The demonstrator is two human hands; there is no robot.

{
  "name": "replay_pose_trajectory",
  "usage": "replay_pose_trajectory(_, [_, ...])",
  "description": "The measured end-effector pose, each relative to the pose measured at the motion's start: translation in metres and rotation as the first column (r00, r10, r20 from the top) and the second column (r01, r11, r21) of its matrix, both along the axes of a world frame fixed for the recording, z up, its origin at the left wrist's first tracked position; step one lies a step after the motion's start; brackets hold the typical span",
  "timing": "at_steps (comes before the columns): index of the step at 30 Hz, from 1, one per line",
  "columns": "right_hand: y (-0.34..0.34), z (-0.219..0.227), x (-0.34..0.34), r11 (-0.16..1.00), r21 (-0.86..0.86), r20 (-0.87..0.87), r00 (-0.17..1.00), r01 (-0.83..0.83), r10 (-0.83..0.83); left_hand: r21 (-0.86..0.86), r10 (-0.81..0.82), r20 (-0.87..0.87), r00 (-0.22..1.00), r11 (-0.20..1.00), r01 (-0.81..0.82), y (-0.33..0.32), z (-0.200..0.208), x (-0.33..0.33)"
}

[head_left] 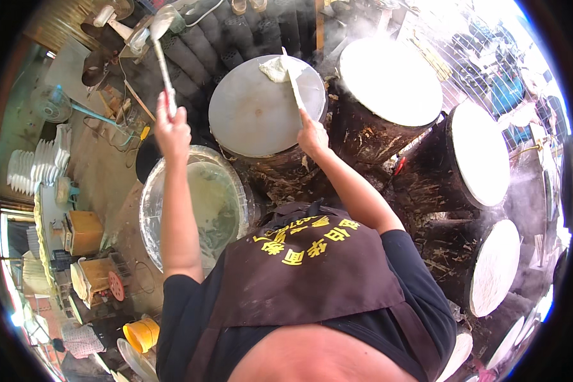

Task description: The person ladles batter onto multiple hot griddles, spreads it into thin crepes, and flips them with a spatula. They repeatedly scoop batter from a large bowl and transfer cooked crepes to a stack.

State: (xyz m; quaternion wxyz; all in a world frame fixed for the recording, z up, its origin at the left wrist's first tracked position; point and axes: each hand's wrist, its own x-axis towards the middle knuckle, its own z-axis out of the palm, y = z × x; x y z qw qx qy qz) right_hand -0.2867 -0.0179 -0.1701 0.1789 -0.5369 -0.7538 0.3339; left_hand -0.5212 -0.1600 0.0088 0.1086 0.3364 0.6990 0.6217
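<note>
Ladle: the long handle [164,70] stands out in the air, left of the drum top [239,121] and beyond the tub [149,213]; its white-coated bowl [162,25] is at the far end.
Left grip [174,136]: fingers wrapped round the near end of the ladle, clamped on it.
Ladle handling: likely light and stiff, tipping bowl-first when loaded; the near end suits a firm hold, and wet residue could make it slick.
Stick: the pale, flat, narrow stick [295,88] reaches over the far right of the drum top, its tip near the far edge.
Right grip [313,137]: closed on the near end of the stick.
Stick handling: probably light and rigid, best held low, clear of the wet end.
White patch [274,69]: on the drum top by its far edge, against the stick; probably soft, wet and easily torn, so better moved with the flat than pinched. Whether batter or cloth, I cannot tell.
Tub: cloudy liquid [213,200] inside, likely heavy; its rim is the place to hold.
</note>
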Motion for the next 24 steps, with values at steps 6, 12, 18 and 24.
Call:
replay_pose_trajectory(6, [0.022,-0.010,-0.016,0.987,0.048,-0.119,0.982,0.156,-0.149,0.167,-0.103,0.290,0.951,0.984,0.056,-0.165,0.028,0.012])
replay_pose_trajectory(12, [0.038,-0.059,-0.081,0.995,0.091,-0.185,0.983,0.035,-0.018,0.190,-0.061,0.524,0.849,0.981,-0.047,-0.262,-0.001,-0.001])
replay_pose_trajectory(18, [0.083,-0.076,-0.072,0.932,0.333,-0.406,0.914,0.144,0.004,0.284,-0.059,0.664,0.745,0.942,-0.178,-0.337,-0.032,-0.018])
replay_pose_trajectory(24, [0.028,-0.010,-0.099,0.973,0.181,0.025,0.990,-0.141,0.138,0.292,-0.054,0.713,0.699,0.929,-0.227,-0.338,-0.029,-0.002])
